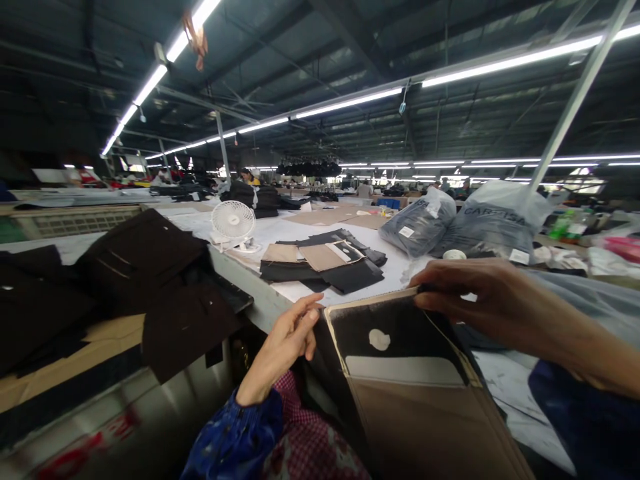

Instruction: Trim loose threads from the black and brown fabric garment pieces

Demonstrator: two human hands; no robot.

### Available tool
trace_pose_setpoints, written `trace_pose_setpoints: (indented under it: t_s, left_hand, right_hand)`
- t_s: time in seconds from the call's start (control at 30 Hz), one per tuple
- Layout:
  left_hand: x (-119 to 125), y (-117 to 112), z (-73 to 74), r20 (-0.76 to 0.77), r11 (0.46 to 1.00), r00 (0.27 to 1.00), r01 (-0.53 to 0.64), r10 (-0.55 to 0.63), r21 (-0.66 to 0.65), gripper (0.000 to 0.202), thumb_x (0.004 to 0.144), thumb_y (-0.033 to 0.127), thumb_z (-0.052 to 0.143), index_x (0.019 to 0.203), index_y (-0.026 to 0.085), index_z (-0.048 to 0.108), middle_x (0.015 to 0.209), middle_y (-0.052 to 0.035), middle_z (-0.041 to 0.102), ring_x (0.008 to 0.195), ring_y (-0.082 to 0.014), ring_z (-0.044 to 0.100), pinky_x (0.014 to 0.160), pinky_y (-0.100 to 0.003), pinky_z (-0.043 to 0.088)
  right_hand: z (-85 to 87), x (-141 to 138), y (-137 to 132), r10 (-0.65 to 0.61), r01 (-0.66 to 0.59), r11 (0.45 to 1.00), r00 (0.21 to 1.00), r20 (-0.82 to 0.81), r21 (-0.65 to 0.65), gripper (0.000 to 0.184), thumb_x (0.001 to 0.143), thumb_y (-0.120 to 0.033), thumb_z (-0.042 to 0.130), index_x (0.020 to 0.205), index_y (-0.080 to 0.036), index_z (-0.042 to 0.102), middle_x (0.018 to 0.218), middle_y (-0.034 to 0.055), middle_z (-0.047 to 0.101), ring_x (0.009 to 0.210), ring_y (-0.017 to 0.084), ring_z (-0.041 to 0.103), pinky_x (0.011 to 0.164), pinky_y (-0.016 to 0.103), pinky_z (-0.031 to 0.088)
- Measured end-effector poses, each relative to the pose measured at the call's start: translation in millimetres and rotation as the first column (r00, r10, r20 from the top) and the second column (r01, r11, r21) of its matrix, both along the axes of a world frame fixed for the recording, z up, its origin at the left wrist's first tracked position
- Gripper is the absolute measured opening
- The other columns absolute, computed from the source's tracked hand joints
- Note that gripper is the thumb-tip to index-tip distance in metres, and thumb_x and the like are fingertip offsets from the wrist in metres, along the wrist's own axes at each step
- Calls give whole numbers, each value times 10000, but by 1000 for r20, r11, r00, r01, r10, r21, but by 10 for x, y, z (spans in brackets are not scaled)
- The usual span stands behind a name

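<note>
A black and brown-taupe fabric panel (415,413) hangs tilted in front of me. Along its top and side edges runs a pale border, and its black upper part carries a whitish round patch (379,340) above a light grey strip. My right hand (465,293) pinches the top right corner between thumb and fingers. At the top left corner, my left hand (287,343) has thumb and forefinger closed on the black edge. The panel's lower end runs out of view. Beyond it, a fanned pile of black and beige pieces (345,277) lies on the white table (273,230).
A small white fan (233,223) stands behind the pile. Dark brown fabric pieces (145,260) are heaped at left, above a metallic surface with red marks (95,440). Plastic-wrapped dark bundles (423,220) sit at back right, near a white roll (455,255).
</note>
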State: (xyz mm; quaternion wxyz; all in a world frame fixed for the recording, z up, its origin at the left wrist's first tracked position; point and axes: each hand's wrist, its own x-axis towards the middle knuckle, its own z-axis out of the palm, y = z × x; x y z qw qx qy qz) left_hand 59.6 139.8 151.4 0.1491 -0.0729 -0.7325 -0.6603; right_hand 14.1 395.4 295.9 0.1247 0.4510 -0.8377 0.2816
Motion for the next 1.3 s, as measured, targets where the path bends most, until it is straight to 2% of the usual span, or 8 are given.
trace_pose_setpoints:
  t_s: [0.17,0.3,0.47,0.67,0.8,0.9,1.2,1.3]
  left_hand:
    - [-23,15,-42,-31,964,971,239,-237,117,362,863,477,572,890,116,593,530,59,388,466,-55,297,477,-221,199]
    - [-42,120,-52,-20,961,974,227,-226,157,334,816,457,634,753,147,524,522,80,330,466,-47,244,471,-222,159]
    - [-162,215,-147,75,962,981,161,-182,220,314,784,424,637,704,168,473,506,103,251,430,-41,191,443,-217,105]
    - [-89,187,-94,44,972,991,115,-127,204,237,807,375,585,740,165,499,440,100,307,414,-51,248,463,-217,169]
    - [24,269,31,33,978,994,96,-104,183,248,782,393,611,772,173,497,497,92,335,432,-57,289,452,-212,189]
    - [99,326,87,8,984,996,85,-88,154,251,785,395,618,772,167,514,541,71,372,469,-64,324,465,-211,227]
    - [119,284,18,-36,969,986,165,-161,182,171,842,331,586,837,162,558,529,69,397,463,-58,336,486,-218,230]
    - [102,304,18,-48,968,987,161,-154,193,195,847,352,584,835,160,550,537,67,397,464,-58,331,493,-223,239]
  right_hand:
    - [-101,-448,-10,-111,112,993,994,-26,39,307,772,-478,654,871,-195,720,613,33,593,511,142,485,451,259,343]
    - [-616,-1060,-152,-79,60,996,953,292,70,397,749,-465,633,984,-148,683,829,53,639,580,132,550,505,249,408]
    - [-1148,-1425,-230,-189,141,975,933,308,169,340,676,-404,732,913,-161,722,847,64,666,742,178,594,624,271,442]
    - [-924,-1107,-327,-52,226,937,845,533,-266,446,768,-528,640,961,-128,598,549,-43,484,477,82,408,441,206,290]
    - [-803,-497,-574,99,-60,993,887,451,-99,329,796,-477,625,780,-153,572,567,-41,468,517,87,415,474,215,306]
    - [-843,-217,-684,113,-116,993,917,382,-16,345,669,-392,777,806,-175,546,651,-44,503,578,89,430,498,210,310]
    - [-876,-448,-632,296,-247,955,857,423,-166,349,764,-322,692,1056,-177,568,969,21,544,538,48,400,482,217,320]
    - [-832,-390,-597,349,-331,935,798,492,-127,321,898,-403,541,1104,-160,580,771,-5,564,562,78,449,524,225,339]
